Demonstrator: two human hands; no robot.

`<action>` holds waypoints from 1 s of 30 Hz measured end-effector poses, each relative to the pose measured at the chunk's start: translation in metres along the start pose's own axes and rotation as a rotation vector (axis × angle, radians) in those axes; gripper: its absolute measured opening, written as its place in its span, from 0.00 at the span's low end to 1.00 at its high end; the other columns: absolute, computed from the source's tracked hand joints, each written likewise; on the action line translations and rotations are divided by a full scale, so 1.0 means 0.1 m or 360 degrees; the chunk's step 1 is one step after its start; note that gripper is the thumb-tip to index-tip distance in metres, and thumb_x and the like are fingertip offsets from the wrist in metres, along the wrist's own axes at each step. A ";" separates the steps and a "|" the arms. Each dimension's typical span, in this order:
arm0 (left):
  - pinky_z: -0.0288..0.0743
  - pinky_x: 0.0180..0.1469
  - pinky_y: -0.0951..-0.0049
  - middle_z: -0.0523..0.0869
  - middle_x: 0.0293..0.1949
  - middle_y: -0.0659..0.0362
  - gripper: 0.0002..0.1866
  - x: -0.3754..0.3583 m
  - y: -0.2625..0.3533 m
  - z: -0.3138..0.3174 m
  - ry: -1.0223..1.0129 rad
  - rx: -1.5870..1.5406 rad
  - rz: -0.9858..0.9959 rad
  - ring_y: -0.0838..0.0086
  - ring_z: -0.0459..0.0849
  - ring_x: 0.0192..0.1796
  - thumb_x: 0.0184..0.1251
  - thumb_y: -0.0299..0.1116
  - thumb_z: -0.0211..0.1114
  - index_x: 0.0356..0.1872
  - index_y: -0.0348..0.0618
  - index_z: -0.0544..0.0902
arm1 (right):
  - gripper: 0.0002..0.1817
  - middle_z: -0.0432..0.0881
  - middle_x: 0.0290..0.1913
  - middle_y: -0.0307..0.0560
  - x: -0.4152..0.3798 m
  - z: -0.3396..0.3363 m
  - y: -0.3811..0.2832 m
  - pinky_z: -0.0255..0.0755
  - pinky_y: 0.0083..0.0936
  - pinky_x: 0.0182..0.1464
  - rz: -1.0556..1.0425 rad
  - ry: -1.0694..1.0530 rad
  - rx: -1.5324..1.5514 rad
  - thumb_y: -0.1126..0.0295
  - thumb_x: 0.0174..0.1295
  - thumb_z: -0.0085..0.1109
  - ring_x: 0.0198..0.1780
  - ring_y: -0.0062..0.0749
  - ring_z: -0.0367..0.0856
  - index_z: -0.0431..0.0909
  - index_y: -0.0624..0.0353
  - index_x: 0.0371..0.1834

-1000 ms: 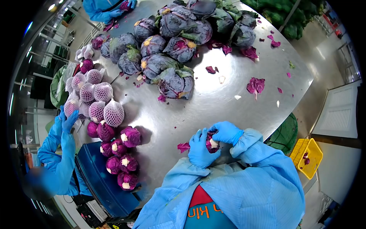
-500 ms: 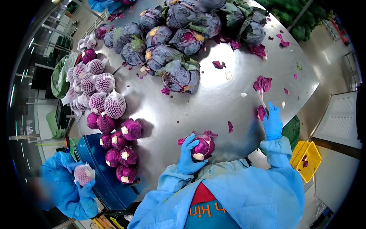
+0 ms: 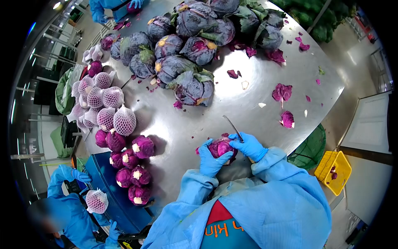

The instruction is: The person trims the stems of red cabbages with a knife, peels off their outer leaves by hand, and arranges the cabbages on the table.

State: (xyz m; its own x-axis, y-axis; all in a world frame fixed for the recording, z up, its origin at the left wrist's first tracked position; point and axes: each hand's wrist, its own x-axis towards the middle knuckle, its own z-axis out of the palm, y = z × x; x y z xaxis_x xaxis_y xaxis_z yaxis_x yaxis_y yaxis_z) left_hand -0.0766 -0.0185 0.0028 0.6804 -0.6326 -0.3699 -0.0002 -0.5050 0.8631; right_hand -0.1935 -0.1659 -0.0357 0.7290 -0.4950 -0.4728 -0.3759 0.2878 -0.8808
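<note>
A trimmed red cabbage (image 3: pixel 219 147) rests near the front of the steel table, with my left hand (image 3: pixel 211 162) closed around its left side. My right hand (image 3: pixel 251 147) grips a knife (image 3: pixel 232 126) whose thin, curved blade points up and away from me. The fingers of that hand touch the cabbage's right side; its underside is hidden. Beyond my right hand lie loose purple leaves (image 3: pixel 287 119).
Untrimmed cabbages (image 3: pixel 193 89) are heaped at the back. Peeled ones (image 3: pixel 143 147) and net-wrapped ones (image 3: pixel 124 120) stand at the left, where a co-worker in blue (image 3: pixel 76 216) is beside a blue bin (image 3: pixel 120 203). A yellow basket (image 3: pixel 336 172) is off the right edge.
My right hand has come left from the loose leaves to the cabbage, bringing the knife. A purple piece now lies where that hand was. The co-worker's hands have moved apart around the net-wrapped cabbage.
</note>
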 end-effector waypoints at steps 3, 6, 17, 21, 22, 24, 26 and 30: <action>0.71 0.61 0.67 0.71 0.58 0.44 0.59 0.07 -0.17 0.02 -0.0073 0.0126 0.0006 0.61 0.74 0.59 0.38 0.52 0.83 0.66 0.28 0.58 | 0.19 0.84 0.43 0.47 0.04 -0.16 0.22 0.74 0.22 0.47 -0.0218 -0.0058 -0.0498 0.62 0.62 0.62 0.41 0.24 0.81 0.78 0.61 0.53; 0.72 0.61 0.67 0.70 0.60 0.42 0.61 0.06 -0.23 0.01 -0.0065 0.0109 -0.0101 0.61 0.75 0.60 0.39 0.51 0.83 0.68 0.26 0.55 | 0.18 0.86 0.42 0.47 0.08 -0.28 0.30 0.75 0.23 0.46 -0.0086 0.0068 -0.0404 0.62 0.63 0.61 0.40 0.24 0.81 0.80 0.61 0.51; 0.60 0.65 0.51 0.65 0.60 0.40 0.58 -0.21 -0.01 0.22 0.0088 0.0475 0.0431 0.48 0.64 0.64 0.38 0.55 0.80 0.67 0.34 0.58 | 0.29 0.83 0.36 0.52 -0.17 -0.13 -0.15 0.75 0.31 0.43 0.0091 0.0015 -0.0521 0.43 0.56 0.64 0.38 0.39 0.82 0.78 0.59 0.47; 0.58 0.65 0.48 0.64 0.62 0.38 0.57 -0.28 0.04 0.30 0.0094 0.0651 0.0583 0.45 0.62 0.65 0.40 0.55 0.79 0.68 0.36 0.57 | 0.24 0.84 0.39 0.53 -0.29 -0.20 -0.13 0.76 0.34 0.44 -0.0115 -0.0011 -0.0537 0.48 0.62 0.59 0.40 0.41 0.84 0.78 0.57 0.47; 0.58 0.65 0.47 0.63 0.63 0.38 0.57 -0.28 0.04 0.31 0.0096 0.0693 0.0606 0.44 0.62 0.65 0.41 0.55 0.79 0.69 0.36 0.56 | 0.22 0.84 0.39 0.53 -0.32 -0.21 -0.14 0.76 0.35 0.44 -0.0195 -0.0019 -0.0561 0.49 0.64 0.58 0.41 0.42 0.84 0.78 0.57 0.47; 0.58 0.65 0.47 0.63 0.63 0.38 0.57 -0.31 0.02 0.32 0.0083 0.0748 0.0632 0.44 0.61 0.66 0.41 0.54 0.79 0.69 0.36 0.56 | 0.19 0.84 0.38 0.52 -0.35 -0.22 -0.11 0.77 0.36 0.42 -0.0388 0.0030 -0.0742 0.51 0.65 0.57 0.39 0.44 0.84 0.78 0.55 0.47; 0.58 0.65 0.47 0.63 0.64 0.38 0.57 -0.31 0.01 0.34 0.0060 0.0768 0.0648 0.44 0.61 0.66 0.42 0.53 0.79 0.69 0.36 0.56 | 0.16 0.84 0.36 0.51 -0.35 -0.23 -0.04 0.77 0.39 0.40 -0.0538 0.0079 -0.0865 0.53 0.66 0.56 0.37 0.47 0.84 0.78 0.53 0.45; 0.62 0.65 0.53 0.67 0.61 0.43 0.56 -0.35 0.12 0.37 0.0114 0.0836 0.0746 0.48 0.67 0.63 0.38 0.46 0.82 0.67 0.36 0.58 | 0.12 0.83 0.32 0.50 -0.40 -0.24 0.16 0.76 0.44 0.35 -0.0628 0.0162 -0.0958 0.55 0.66 0.55 0.32 0.51 0.82 0.77 0.51 0.39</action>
State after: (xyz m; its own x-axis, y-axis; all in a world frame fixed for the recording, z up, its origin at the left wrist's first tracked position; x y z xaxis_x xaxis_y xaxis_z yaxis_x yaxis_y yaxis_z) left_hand -0.1275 -0.0239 0.0133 0.5686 -0.8217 0.0394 -0.6463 -0.4166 0.6393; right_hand -0.2422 -0.1616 -0.0316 0.8293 -0.5512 -0.0914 -0.3671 -0.4142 -0.8329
